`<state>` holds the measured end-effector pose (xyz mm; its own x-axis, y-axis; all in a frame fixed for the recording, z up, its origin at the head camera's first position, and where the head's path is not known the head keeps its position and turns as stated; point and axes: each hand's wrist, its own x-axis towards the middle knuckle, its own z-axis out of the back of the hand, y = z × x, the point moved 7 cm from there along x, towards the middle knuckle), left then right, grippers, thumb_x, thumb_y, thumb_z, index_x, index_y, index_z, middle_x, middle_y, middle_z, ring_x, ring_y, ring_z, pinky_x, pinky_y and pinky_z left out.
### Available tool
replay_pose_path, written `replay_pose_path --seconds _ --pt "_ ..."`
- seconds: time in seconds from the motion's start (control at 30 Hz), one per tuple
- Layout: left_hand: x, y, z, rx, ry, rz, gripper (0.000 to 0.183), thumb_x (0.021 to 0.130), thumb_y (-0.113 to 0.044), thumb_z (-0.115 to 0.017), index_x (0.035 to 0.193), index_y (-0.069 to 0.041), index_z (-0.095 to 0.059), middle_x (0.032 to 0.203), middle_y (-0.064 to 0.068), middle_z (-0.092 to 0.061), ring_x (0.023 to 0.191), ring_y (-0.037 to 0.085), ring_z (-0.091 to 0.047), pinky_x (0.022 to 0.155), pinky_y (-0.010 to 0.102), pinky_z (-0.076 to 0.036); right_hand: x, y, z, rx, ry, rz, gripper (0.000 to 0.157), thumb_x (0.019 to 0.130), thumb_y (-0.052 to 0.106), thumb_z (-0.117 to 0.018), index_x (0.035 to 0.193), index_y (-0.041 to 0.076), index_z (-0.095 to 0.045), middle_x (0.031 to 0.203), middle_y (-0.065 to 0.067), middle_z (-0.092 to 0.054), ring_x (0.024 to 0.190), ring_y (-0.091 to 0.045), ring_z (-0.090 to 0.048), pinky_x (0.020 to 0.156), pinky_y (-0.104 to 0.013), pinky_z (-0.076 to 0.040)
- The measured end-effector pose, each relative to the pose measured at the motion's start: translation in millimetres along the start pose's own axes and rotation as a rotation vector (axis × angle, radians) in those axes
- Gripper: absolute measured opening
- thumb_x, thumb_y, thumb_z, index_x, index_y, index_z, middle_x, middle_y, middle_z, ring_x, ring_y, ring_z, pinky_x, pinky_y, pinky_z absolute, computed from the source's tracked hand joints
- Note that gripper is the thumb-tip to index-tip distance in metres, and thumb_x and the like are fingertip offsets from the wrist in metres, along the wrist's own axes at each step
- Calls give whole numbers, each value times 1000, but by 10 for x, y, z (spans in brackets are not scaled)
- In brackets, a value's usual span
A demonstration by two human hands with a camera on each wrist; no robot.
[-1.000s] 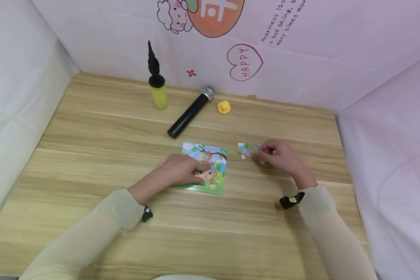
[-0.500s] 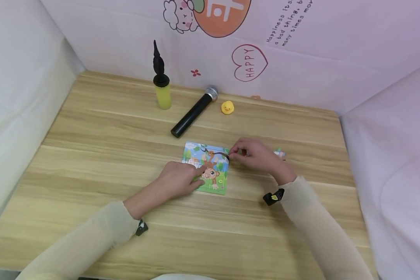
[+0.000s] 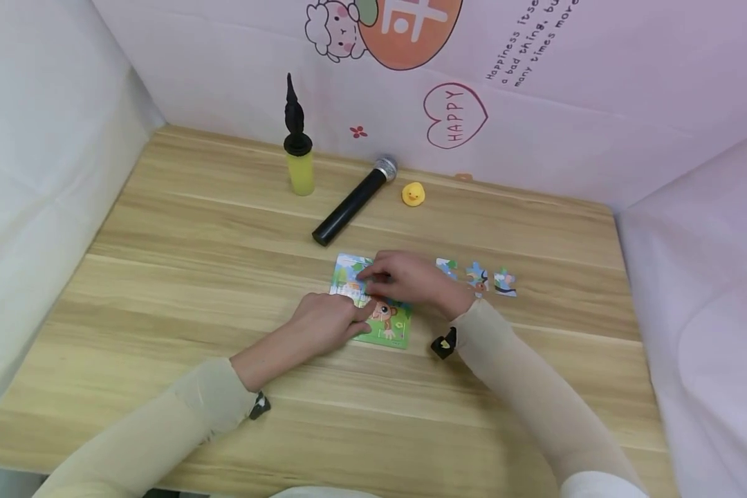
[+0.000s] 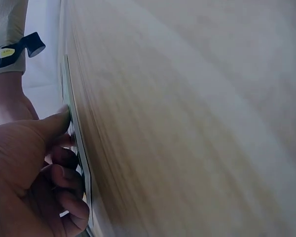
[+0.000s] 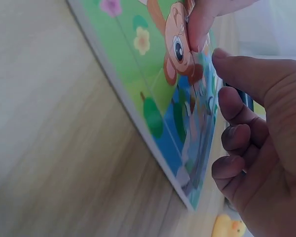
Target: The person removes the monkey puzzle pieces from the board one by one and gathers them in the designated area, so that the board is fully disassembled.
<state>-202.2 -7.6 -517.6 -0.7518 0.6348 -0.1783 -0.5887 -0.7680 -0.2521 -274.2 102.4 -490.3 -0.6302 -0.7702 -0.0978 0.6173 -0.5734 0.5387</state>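
Observation:
A puzzle board (image 3: 400,332) with a cartoon monkey lies flat on the table. My left hand (image 3: 325,323) rests on its front left part, thumb and index finger touching the picture; the left wrist view has the thumb (image 4: 59,122) at the board's edge. Over the board's far right part is my right hand (image 3: 411,277), which hides that area in the head view. In the right wrist view its fingers (image 5: 237,136) bend loosely close to the board, nothing visible between thumb and index finger. Loose puzzle pieces (image 3: 505,282) lie in a row to the right.
Behind the board lies a black microphone (image 3: 351,206). A small yellow rubber duck (image 3: 413,194) and a yellow hand pump with a black top (image 3: 300,166) stand near the back edge. White cloth walls (image 3: 709,228) surround the wooden table (image 3: 211,214).
My right hand has moved left from the loose pieces to over the board, uncovering the row of pieces. The left hand stays on the board. The head view has shifted slightly.

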Motion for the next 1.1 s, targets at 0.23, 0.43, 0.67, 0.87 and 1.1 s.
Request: replay_pose_path --seconds 0.23,0.43,0.67,0.87,1.1 --pt "-18 6 -13 -22 11 12 45 102 -50 -57 145 -39 -56 75 -1 -67 60 15 -57 44 36 -41 190 127 -72 -11 71 15 26 99 25 -70 123 17 -76 92 9 -62 74 -7 -54 70 -27 -47" --pt "-21 -10 13 -32 -13 0 39 101 -49 -58 140 -41 -62 74 -1 -67 66 17 -62 45 37 -41 261 167 -119 26 93 19 23 96 22 -74 117 12 -78 88 7 -63 74 -7 -56 72 -25 -49" --pt "-12 6 20 -67 -24 9 40 101 -49 -59 139 -39 -63 86 -1 -73 72 17 -64 47 36 -42 297 186 -123 71 63 -21 16 94 19 -76 107 11 -81 90 6 -66 79 -6 -60 75 -26 -50" --pt "-2 20 24 -65 -24 5 41 101 -50 -59 140 -38 -62 80 -4 -69 61 11 -56 45 34 -40 332 177 -113 135 47 -115 11 95 18 -75 101 11 -81 89 4 -67 78 -10 -60 73 -28 -49" --pt "8 21 36 -78 -35 -5 40 99 -49 -62 138 -38 -64 72 -4 -65 58 12 -54 44 33 -39 343 139 -99 204 17 -198 9 96 20 -74 91 14 -79 81 6 -68 73 -12 -58 72 -29 -48"
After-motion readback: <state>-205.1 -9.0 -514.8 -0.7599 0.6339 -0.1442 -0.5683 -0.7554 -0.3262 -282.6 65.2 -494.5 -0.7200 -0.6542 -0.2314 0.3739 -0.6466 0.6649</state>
